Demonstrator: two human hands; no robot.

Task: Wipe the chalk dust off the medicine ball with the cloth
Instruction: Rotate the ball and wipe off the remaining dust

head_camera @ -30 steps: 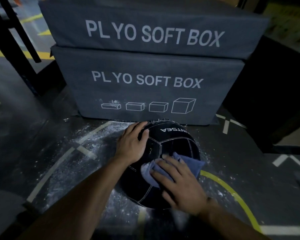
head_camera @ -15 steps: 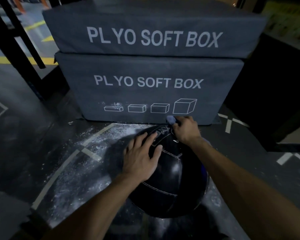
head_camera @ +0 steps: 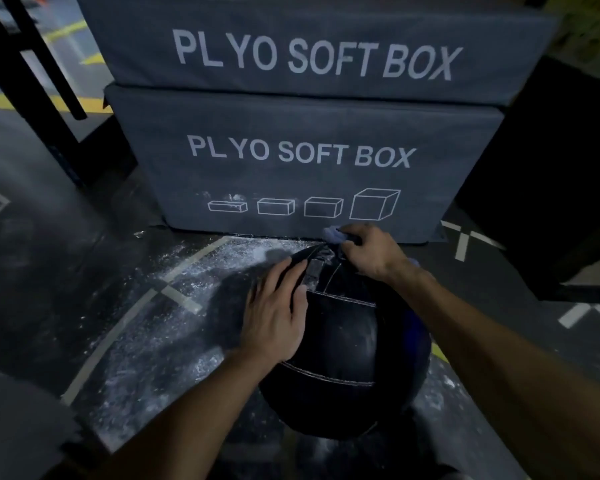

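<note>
A black stitched medicine ball (head_camera: pixel 347 355) sits on the dark gym floor just in front of me. My left hand (head_camera: pixel 274 313) lies flat on its upper left side, fingers spread. My right hand (head_camera: pixel 371 252) is over the ball's far top edge and grips a bunched blue-grey cloth (head_camera: pixel 331 233), of which only a small tuft shows past the fingers. White chalk dust shows on the ball's far panel near my right hand.
Two stacked grey plyo soft boxes (head_camera: pixel 305 157) stand right behind the ball. Chalk dust (head_camera: pixel 174 306) is scattered on the floor to the left, over painted lines. A black rack frame (head_camera: pixel 32 71) rises at the far left, a dark block (head_camera: pixel 551 188) at the right.
My right hand swept the cloth from the ball's near side over to its far top edge. The left hand slid from the far left side to the upper left.
</note>
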